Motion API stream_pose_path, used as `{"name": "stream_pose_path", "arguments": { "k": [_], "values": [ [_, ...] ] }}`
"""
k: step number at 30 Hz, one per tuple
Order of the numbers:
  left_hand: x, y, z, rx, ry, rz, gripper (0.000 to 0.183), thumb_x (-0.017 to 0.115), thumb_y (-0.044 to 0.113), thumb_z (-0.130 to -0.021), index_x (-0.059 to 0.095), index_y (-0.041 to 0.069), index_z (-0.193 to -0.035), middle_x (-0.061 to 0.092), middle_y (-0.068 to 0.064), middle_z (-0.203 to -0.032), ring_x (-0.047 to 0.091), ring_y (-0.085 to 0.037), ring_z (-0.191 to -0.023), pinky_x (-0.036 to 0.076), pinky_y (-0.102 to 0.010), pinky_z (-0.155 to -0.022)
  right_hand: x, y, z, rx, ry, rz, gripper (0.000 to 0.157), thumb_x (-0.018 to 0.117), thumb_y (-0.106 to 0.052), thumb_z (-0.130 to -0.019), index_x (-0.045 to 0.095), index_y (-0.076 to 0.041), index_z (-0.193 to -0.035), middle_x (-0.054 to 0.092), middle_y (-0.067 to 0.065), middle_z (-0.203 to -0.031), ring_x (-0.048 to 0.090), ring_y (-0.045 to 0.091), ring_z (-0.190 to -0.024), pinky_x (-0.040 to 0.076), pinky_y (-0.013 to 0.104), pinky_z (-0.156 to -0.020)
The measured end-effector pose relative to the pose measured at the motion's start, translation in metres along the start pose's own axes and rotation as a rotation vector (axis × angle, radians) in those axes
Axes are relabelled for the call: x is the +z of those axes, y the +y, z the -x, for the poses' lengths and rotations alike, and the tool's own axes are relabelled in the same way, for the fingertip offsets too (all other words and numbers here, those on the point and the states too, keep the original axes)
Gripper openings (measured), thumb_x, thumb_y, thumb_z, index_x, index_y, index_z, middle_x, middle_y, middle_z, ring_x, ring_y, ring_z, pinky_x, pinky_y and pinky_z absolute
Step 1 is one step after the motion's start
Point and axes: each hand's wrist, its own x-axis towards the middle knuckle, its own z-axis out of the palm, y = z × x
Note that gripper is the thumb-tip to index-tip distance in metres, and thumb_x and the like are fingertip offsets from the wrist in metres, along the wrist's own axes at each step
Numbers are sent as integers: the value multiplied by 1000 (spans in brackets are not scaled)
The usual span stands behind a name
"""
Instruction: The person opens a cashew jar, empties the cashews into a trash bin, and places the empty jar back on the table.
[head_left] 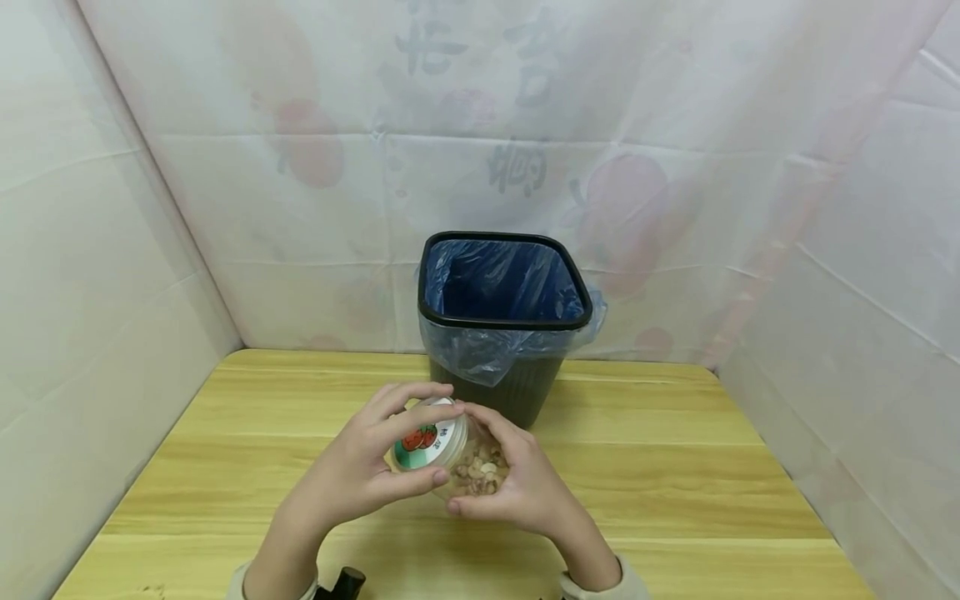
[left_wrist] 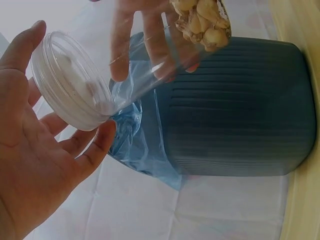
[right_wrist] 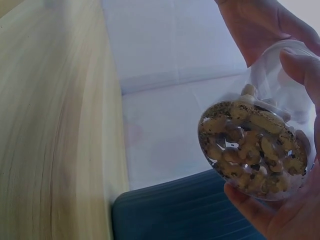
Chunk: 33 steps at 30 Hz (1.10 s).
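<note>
A clear plastic jar [left_wrist: 145, 75] is held up in front of the bin, tilted, its lid end toward the left. Pale, lumpy, nut-like pieces [right_wrist: 255, 145] lie in its base end. The lid [head_left: 426, 443] carries a green and white label with red fruit, and it sits at the jar's mouth. Thumb and fingers of my left hand [head_left: 367, 454] curl around the lid's rim. My right hand [head_left: 525, 483] grips the jar body from the right, its thumb on the near side and fingers on the far side.
A dark ribbed bin [head_left: 517, 387] lined with a blue plastic bag [head_left: 480, 354] stands at the back of the wooden table [head_left: 675, 467]. White printed cloth [head_left: 315, 217] hangs behind it and along both sides. A small black object [head_left: 348, 582] shows near my left wrist.
</note>
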Motion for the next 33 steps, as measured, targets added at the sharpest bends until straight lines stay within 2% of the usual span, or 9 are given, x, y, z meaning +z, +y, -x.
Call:
{"name": "stream_pose_path", "arguments": {
  "k": [5,11,15,21,25,33],
  "values": [
    [1,0,-1,-8,16,-39,53,75,40,-88,60,29,-138,53,4,-141,47,-16,-130,50,-43,-96,2,-1,0,-4,16,22,94,91,-30,-72,40,-27,-150,56,-6,-139,62,17,-117,55,34,-92],
    [4,0,-1,-43,37,-92,54,75,44,-87,61,29,-137,55,3,-137,48,-16,-126,51,-41,-91,5,-2,1,17,64,110,98,93,-32,-69,40,-30,-150,53,-9,-142,60,14,-119,55,33,-91],
    [5,3,-2,-102,40,-97,54,79,41,-84,61,31,-135,55,6,-136,47,-15,-126,53,-38,-88,6,-2,1,9,92,178,101,94,-39,-66,39,-31,-151,53,-11,-141,58,11,-118,55,33,-91],
    [6,5,-2,-178,42,-109,55,79,44,-84,62,33,-135,53,10,-137,47,-14,-126,54,-35,-85,6,-1,0,-56,129,258,102,92,-46,-66,40,-27,-152,56,-10,-136,59,10,-115,55,34,-89],
    [6,5,-2,-185,47,-106,56,80,44,-83,62,32,-135,53,10,-138,47,-14,-126,54,-34,-84,6,-1,-1,-78,134,271,102,92,-46,-66,40,-25,-152,57,-9,-136,59,10,-115,55,35,-90],
    [6,5,-2,-188,42,-109,55,78,46,-84,61,33,-135,53,10,-138,47,-14,-126,54,-34,-85,6,-2,-1,-46,130,259,101,91,-48,-67,40,-28,-151,55,-10,-138,59,10,-117,55,35,-91]
  ]
}}
